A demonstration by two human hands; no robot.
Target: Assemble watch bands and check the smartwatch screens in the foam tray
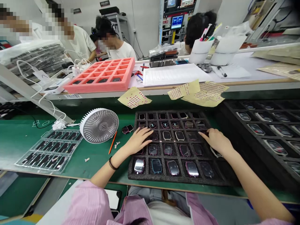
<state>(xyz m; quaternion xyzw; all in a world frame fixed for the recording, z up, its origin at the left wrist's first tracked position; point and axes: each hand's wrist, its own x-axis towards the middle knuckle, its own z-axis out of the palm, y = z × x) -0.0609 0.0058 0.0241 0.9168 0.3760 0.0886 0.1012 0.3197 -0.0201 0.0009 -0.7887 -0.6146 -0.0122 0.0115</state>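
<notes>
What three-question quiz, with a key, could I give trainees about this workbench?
1. Which hand has a dark band at the wrist: the left hand or the right hand?
2. True or false: a loose watch lies between the fan and the black tray near the hands.
3. What colour is the foam tray on the raised shelf? A) blue B) pink C) yellow

Key: 1. left; 2. true; 3. B

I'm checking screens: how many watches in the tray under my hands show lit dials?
3, side by side in the second row from the back: left watch, middle watch, right watch. The left hand may hide others.
</notes>
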